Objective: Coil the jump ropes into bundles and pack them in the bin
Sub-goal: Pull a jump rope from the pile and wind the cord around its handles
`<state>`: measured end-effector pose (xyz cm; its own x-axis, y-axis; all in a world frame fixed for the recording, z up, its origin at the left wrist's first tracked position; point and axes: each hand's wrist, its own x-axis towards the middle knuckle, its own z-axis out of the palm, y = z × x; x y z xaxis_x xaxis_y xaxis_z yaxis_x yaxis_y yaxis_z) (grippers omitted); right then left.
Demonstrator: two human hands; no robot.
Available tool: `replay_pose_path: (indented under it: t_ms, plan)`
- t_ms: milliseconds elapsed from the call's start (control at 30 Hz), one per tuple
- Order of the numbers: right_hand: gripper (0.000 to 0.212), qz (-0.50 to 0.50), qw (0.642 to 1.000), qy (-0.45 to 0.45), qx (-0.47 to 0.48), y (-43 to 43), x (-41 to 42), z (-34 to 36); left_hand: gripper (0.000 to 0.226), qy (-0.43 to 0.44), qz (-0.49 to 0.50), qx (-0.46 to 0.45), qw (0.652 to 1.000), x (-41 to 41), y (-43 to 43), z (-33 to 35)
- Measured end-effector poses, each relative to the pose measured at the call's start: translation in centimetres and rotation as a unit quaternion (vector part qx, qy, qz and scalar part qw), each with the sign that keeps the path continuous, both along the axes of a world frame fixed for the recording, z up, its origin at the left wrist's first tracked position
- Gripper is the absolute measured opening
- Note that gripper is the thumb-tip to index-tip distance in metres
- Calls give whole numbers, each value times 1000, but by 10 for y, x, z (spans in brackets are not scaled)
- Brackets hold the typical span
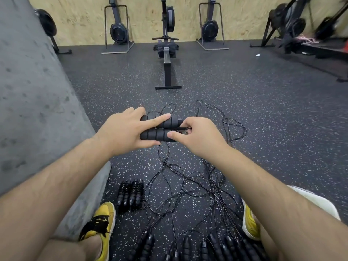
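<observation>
Two black ribbed foam handles (pixel 156 136); thin black cord (pixel 212 185), seemingly tangled.

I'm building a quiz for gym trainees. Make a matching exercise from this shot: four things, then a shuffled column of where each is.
1 foam handles
2 coiled rope bundles
3 loose cords
4 rowing machine

A laid out by the plywood wall
B gripped by left hand and right hand
C beside the left yellow shoe
D tangled on the rubber floor

Pairs: 1-B, 2-C, 3-D, 4-A
</observation>
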<state>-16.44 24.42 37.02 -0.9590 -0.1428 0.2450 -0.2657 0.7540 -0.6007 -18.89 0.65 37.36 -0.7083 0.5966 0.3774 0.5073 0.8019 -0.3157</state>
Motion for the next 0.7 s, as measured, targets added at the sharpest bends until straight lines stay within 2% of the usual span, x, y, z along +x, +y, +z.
replay_pose_path:
  t_ms: [267,400,567,700]
  plan:
    - [24,8,990,99,100,-7,2,-1,75,2,2,0,1000,-1,5,-5]
    - [17,49,987,110,104,1,2,0,79,10,-3,20,1000,1,3,-5]
    - [17,80,980,102,154,17,5,15,95,-13,58,29,998,0,-1,-8]
    - [20,120,957,177,198,23,5,19,79,-16,44,26,999,1,-1,-9]
